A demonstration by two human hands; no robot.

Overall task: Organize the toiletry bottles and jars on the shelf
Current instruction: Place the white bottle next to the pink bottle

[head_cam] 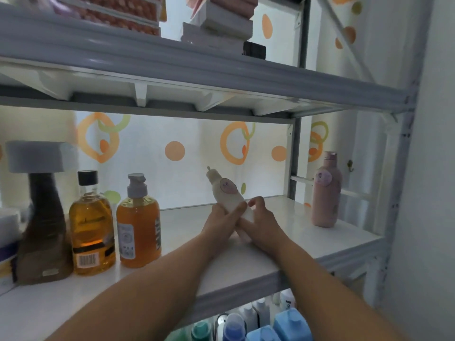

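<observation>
While tilted over the shelf (283, 212), white bottle (227, 193) clasped by left grip (222, 221), right grip (262, 221).

The middle shelf (283, 244) is a white board with a grey front edge. At its left end stand, from left to right, a dark brown bottle (43, 232) with a wide grey cap, a clear bottle (91, 230) of amber liquid with a black cap, and an orange pump bottle (138, 225); each is just beside the next. A pink bottle (326, 190) stands upright near the right end, well apart from these three. The centre of the board is occupied by a tilted white bottle (227, 193).
</observation>
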